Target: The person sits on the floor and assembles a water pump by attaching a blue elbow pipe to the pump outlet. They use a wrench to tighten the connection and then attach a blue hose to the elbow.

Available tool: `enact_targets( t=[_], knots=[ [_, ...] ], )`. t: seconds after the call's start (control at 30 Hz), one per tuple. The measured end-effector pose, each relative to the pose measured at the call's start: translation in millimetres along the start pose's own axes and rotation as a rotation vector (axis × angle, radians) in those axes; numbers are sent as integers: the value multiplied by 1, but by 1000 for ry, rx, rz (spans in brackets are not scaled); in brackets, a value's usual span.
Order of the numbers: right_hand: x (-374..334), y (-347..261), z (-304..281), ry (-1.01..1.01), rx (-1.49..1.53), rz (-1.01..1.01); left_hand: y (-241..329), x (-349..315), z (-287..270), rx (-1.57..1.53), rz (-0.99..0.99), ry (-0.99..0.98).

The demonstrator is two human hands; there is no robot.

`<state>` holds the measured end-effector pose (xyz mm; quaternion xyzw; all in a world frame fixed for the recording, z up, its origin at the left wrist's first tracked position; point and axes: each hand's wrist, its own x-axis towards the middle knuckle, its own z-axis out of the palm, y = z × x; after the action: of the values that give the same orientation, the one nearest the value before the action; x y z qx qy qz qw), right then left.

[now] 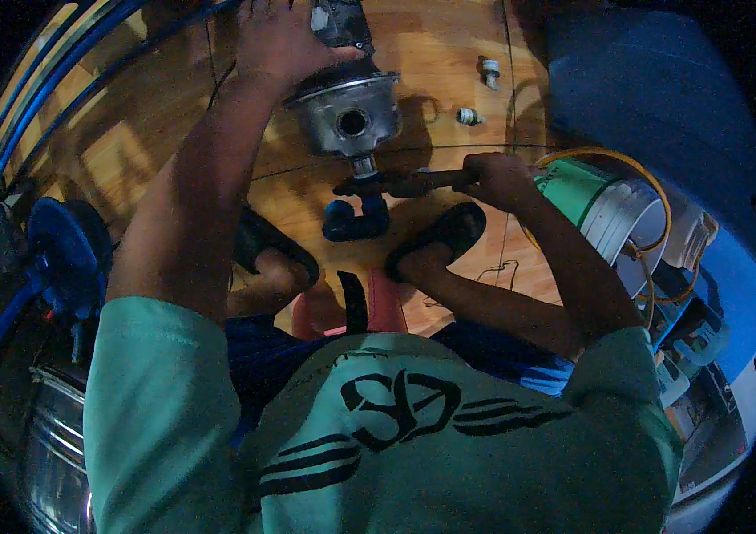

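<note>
In front of me lies a metal water pump (335, 125) with a dark motor end and a round opening in its silver housing. My left hand (282, 46) holds the pump at its dark end, thumb stretched across it; some fingertips are cut off by the picture's upper edge. My right hand (495, 181) is closed round the handle of a wrench (427, 183), which looks like a pipe wrench. The wrench's head lies at the pipe joint below the housing. Beneath it sits a dark blue elbow pipe (355, 222), close between my sandalled feet.
Two small white fittings (491, 73) (468, 117) lie on the wood-patterned floor. A green and white bucket (596, 200) with a yellow hose (654, 173) stands at right. At left are a blue round-topped object (66, 240) and blue tubes (48, 84). A pink stool (387, 303) is under me.
</note>
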<state>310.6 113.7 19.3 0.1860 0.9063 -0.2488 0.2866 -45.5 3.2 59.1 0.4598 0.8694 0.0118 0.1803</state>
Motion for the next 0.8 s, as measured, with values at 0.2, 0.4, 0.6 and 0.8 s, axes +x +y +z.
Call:
enact_targets(
  t=[0.2,0.4,0.6,0.8],
  knots=[
    [-5,-2,3,-49,-40,12,-3,3,1,69,68,6],
    [-1,7,7,-41,-85,10,-9,1,16,-49,95,52],
    [1,-1,6,-287,169,68,-10,4,22,-93,74,-6],
    [-20,-33,-18,-252,-112,96,-9,1,24,-131,49,22]
  ],
)
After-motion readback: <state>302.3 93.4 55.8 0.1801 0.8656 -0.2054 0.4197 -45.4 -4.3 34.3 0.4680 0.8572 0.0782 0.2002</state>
